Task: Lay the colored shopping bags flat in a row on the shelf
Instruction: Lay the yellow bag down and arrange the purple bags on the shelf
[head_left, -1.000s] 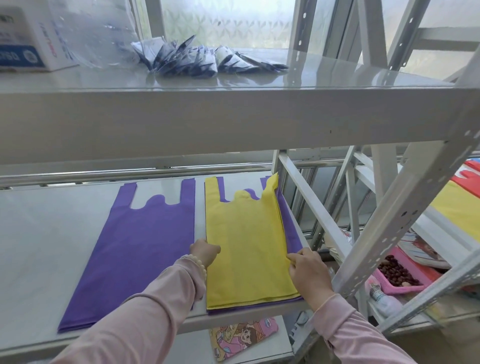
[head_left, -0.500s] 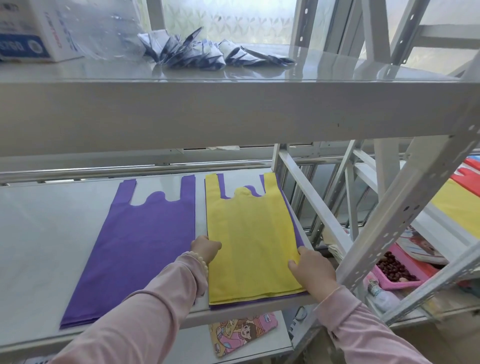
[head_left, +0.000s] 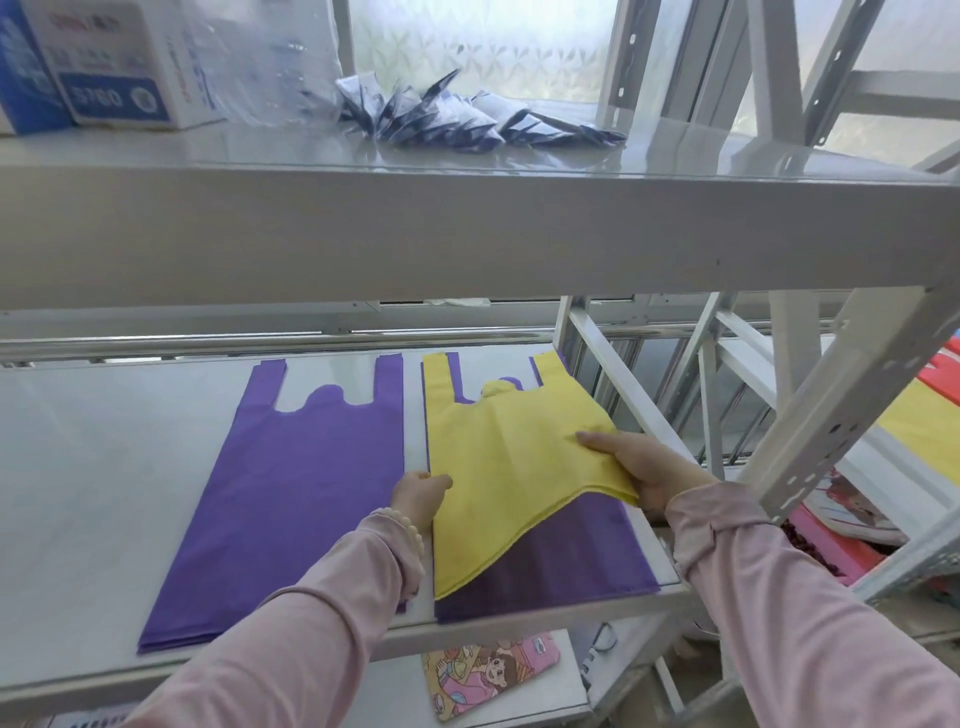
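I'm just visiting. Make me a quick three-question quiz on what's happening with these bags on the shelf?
1. True or false: the yellow bag lies directly on bare shelf.
2. Which hand lifts the yellow bag's near corner: A left hand, B right hand?
3. Fill in: the bag lying alone to the left is ____.

Key: 1 false, a purple bag lies beneath it; 2 B; 3 purple.
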